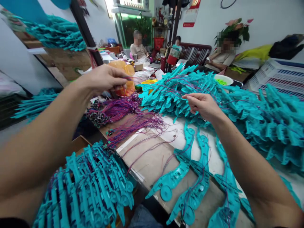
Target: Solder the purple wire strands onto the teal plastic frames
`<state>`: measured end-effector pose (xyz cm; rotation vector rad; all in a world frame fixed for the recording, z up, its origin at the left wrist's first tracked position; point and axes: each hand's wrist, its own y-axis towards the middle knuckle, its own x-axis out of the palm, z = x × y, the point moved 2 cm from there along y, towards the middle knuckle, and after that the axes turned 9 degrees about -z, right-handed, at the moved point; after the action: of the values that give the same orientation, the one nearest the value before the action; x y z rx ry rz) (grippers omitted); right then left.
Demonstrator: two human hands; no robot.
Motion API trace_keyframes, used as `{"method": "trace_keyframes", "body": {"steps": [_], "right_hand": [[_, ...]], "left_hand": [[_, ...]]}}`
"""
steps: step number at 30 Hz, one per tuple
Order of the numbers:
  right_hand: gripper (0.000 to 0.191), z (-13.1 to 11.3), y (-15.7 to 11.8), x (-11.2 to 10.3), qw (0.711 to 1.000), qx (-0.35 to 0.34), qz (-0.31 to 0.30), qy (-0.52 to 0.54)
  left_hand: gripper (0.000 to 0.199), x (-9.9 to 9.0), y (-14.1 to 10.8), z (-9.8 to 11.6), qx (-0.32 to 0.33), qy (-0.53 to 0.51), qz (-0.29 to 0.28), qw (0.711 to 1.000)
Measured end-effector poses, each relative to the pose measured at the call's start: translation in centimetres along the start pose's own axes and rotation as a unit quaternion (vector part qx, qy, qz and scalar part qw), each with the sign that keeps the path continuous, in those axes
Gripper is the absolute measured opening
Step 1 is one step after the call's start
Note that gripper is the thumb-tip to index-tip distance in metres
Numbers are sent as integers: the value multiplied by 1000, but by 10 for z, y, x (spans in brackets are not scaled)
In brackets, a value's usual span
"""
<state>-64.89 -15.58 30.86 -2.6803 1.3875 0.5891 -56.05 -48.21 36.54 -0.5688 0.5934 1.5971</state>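
Note:
My left hand [106, 78] is raised over the far left of the table, its fingers pinched on thin red and purple wires [140, 78]. These wires stretch right, across the front of a heap of turquoise plastic parts [163, 91]. At their other end, my right hand [201, 104] has thumb and forefinger pressed together on the wires, close to the heap. Below my hands, several long, curved turquoise plastic pieces [201, 177] lie on the table, with wires along them. Bundles of purple and red wires [118, 109] with small connectors lie under my left hand.
A stack of wired turquoise parts [87, 186] fills a box at the lower left. More turquoise parts [54, 31] sit on a shelf beside a dark post [84, 28]. White plastic crates [277, 76] stand at right. Other people [139, 47] sit behind the table.

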Motion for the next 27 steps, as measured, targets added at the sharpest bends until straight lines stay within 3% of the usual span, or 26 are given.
{"method": "trace_keyframes", "body": {"steps": [3,7,11,16,18,20,23,25,27], "right_hand": [[25,-2,-13,-7,998,-3,3,-68],[23,2,-9,10,996,-19,20,-80],[29,7,18,65,999,-21,-19,-34],[39,-18,63,154,985,-144,-89,28],[35,-32,77,180,977,-173,-114,48],[19,-43,86,195,976,-172,-127,49],[27,-50,91,196,982,-152,-106,47],[31,-52,90,190,984,-147,-83,63],[33,-53,87,184,984,-144,-73,78]], "left_hand": [[23,-12,-7,16,4,167,20,986],[26,-18,-16,45,60,127,27,990],[19,-14,-20,53,62,86,11,994],[16,-12,-27,43,84,-13,-10,996],[15,-15,-28,35,115,-54,-21,992],[15,-18,-25,21,149,-99,-7,984],[12,-14,-17,-15,181,-174,79,965],[11,3,-11,-46,173,-236,137,946],[14,31,-7,-75,133,-315,146,928]]}}
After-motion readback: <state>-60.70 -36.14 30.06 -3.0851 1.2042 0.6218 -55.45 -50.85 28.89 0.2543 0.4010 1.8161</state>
